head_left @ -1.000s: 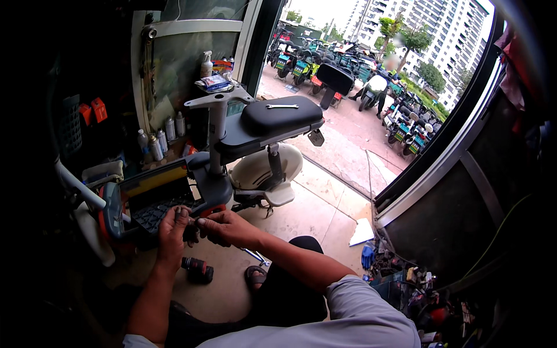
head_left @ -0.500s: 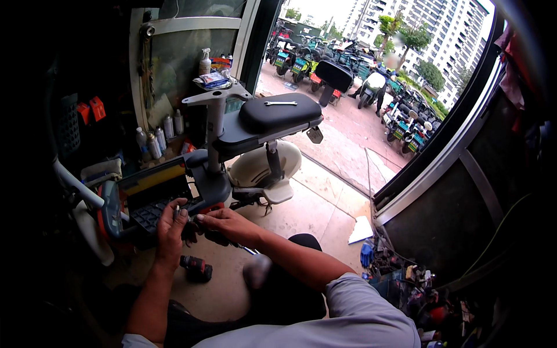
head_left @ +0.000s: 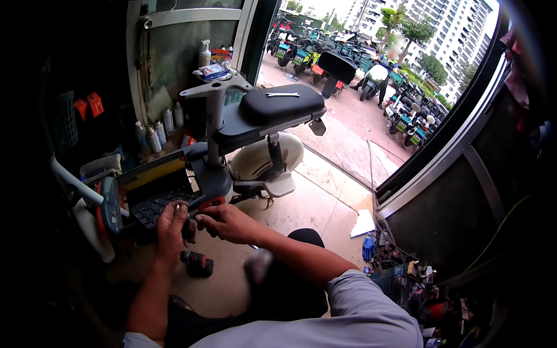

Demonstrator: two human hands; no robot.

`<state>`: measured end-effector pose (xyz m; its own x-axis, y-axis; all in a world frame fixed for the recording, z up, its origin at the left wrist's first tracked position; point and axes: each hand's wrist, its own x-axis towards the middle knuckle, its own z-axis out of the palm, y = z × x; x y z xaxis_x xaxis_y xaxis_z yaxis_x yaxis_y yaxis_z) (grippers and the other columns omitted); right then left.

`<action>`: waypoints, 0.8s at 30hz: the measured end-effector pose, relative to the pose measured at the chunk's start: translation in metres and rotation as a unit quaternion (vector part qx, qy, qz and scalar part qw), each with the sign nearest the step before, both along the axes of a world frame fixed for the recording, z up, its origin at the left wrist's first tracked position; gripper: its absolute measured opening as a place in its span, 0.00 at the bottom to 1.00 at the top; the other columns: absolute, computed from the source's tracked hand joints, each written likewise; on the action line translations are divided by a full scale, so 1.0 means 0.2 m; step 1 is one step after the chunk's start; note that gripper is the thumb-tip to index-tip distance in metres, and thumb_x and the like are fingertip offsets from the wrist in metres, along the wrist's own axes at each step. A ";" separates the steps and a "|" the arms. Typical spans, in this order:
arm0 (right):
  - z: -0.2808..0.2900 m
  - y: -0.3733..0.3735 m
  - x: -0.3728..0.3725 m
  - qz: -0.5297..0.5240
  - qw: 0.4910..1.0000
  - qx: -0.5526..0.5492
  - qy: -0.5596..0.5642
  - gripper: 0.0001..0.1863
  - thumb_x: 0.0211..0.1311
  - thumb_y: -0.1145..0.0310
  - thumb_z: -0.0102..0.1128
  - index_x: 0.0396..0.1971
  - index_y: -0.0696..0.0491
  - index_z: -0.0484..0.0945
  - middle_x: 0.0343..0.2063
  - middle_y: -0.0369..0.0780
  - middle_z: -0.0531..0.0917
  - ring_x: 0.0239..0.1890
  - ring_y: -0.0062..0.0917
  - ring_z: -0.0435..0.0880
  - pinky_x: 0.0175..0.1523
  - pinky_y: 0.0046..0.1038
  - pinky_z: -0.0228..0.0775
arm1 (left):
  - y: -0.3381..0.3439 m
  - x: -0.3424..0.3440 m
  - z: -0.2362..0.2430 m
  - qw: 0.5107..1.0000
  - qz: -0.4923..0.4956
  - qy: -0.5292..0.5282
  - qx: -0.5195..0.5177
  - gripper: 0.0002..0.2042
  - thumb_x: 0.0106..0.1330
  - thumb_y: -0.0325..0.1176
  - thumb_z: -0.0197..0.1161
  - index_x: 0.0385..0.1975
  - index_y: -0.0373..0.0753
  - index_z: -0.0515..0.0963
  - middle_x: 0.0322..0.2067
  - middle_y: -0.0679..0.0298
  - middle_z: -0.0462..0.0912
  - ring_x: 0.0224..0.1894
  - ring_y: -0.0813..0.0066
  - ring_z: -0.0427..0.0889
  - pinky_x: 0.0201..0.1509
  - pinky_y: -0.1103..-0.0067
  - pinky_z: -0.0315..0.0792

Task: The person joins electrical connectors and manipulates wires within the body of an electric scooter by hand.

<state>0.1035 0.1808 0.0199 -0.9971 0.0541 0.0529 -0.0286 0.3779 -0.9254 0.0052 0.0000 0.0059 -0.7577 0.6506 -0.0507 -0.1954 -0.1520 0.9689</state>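
My left hand is raised in front of the scooter, its fingers closed around a small metal part whose tip shows by the thumb; its kind I cannot make out. Close beside it, my right hand is closed in a pinch, and whatever lies between its fingertips is too small and dark to name. Behind both hands the scooter's floor compartment stands uncovered, with a black ribbed tray inside. An open-end wrench rests on the black seat. Below my hands a black and red cordless power tool lies on the floor.
Spray cans stand along the left wall. A spray bottle is behind the scooter. At the right, a blue glove and a heap of parts lie by the door frame. Parked scooters and a person are outside.
My hands stay close together, with the right fingers curled in more than before. The whole view has shifted slightly.
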 end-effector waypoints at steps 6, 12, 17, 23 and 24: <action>0.02 0.00 0.04 -0.035 0.935 0.292 0.200 0.08 0.69 0.65 0.61 0.31 0.53 0.82 0.31 0.44 0.86 0.34 0.43 0.87 0.38 0.40 0.78 | 0.01 -0.01 -0.03 0.999 0.011 -0.021 -0.044 0.16 0.79 0.51 0.57 0.42 0.42 0.76 0.19 0.68 0.76 0.15 0.79 0.75 0.16 0.83 0.62; 0.00 0.04 0.03 -0.013 0.890 0.383 0.248 0.06 0.69 0.65 0.62 0.40 0.52 0.81 0.32 0.43 0.85 0.34 0.41 0.87 0.35 0.38 0.77 | 0.01 -0.01 -0.03 0.995 -0.004 -0.085 -0.056 0.15 0.78 0.49 0.58 0.43 0.41 0.76 0.21 0.67 0.79 0.16 0.77 0.76 0.18 0.82 0.64; -0.02 -0.01 0.03 -0.026 0.956 0.261 0.128 0.17 0.77 0.59 0.56 0.31 0.55 0.83 0.26 0.41 0.85 0.31 0.38 0.87 0.37 0.36 0.78 | 0.01 0.00 -0.02 0.998 -0.010 -0.056 0.000 0.14 0.79 0.46 0.57 0.46 0.41 0.76 0.27 0.66 0.81 0.21 0.78 0.78 0.22 0.83 0.67; 0.00 0.02 0.03 0.059 0.960 -0.230 -0.151 0.27 0.83 0.46 0.47 0.30 0.51 0.82 0.20 0.30 0.75 0.18 0.15 0.73 0.23 0.22 0.64 | 0.00 0.01 0.00 0.999 -0.028 -0.010 0.031 0.11 0.80 0.43 0.58 0.49 0.42 0.74 0.29 0.69 0.80 0.24 0.81 0.79 0.25 0.84 0.68; 0.01 0.02 0.03 0.052 0.958 -0.235 -0.158 0.27 0.83 0.45 0.46 0.31 0.51 0.82 0.20 0.29 0.75 0.18 0.14 0.72 0.23 0.21 0.61 | 0.00 0.02 0.01 0.999 -0.028 -0.011 0.039 0.11 0.81 0.43 0.58 0.49 0.43 0.74 0.29 0.70 0.80 0.24 0.81 0.79 0.25 0.85 0.68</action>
